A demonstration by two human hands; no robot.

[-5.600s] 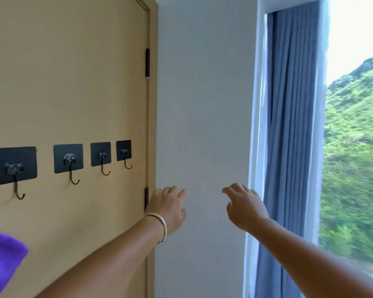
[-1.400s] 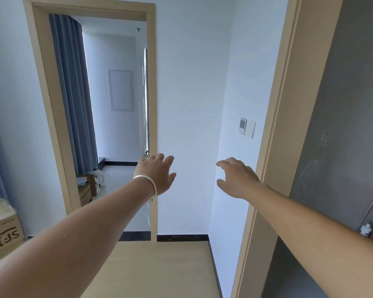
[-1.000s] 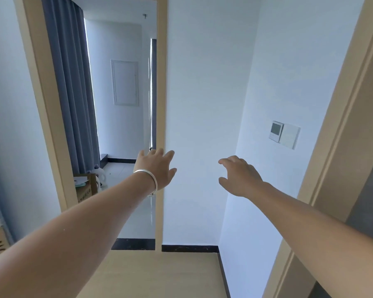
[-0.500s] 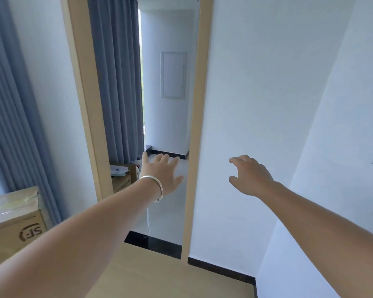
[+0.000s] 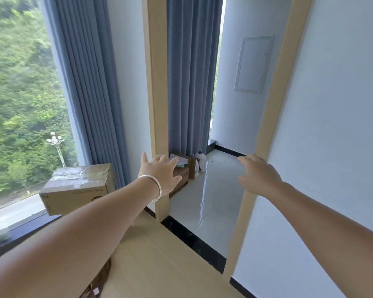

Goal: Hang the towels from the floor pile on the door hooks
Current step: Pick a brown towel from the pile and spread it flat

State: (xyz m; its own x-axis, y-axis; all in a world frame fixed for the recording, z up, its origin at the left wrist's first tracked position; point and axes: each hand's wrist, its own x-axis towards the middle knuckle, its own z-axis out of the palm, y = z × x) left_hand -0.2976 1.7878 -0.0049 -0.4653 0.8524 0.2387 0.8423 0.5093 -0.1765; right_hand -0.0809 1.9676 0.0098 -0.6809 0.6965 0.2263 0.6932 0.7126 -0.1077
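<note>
Pale wood flooring point(image 5: 151, 261) runs up to a black threshold strip point(image 5: 192, 239), and past it a doorway framed in light wood point(image 5: 157, 82) opens onto a glossy white tiled floor point(image 5: 215, 194). Two blue-grey curtains hang in view: one point(image 5: 88, 82) beside the large window point(image 5: 19, 93) on the left, which looks out on green trees and a road, and one point(image 5: 190, 72) inside the room beyond the doorway. Two cardboard boxes are visible: a taped one point(image 5: 78, 188) sits by the window, and a smaller one point(image 5: 184, 175) with papers on top stands just inside the doorway, next to a single white bottle point(image 5: 199, 161) on the tiles. One flat white panel point(image 5: 253, 63) is set into the far wall. Both bare arms reach forward at about the same height. The left hand point(image 5: 162, 173), with one silver bracelet point(image 5: 154, 187) on its wrist, has its fingers spread and holds nothing. The right hand point(image 5: 257, 175) hangs with its fingers loosely curved downward, also holding nothing. Neither hand touches the door frame or anything else. No towel, floor pile or door hook shows in this view, so their place cannot be told.
</note>
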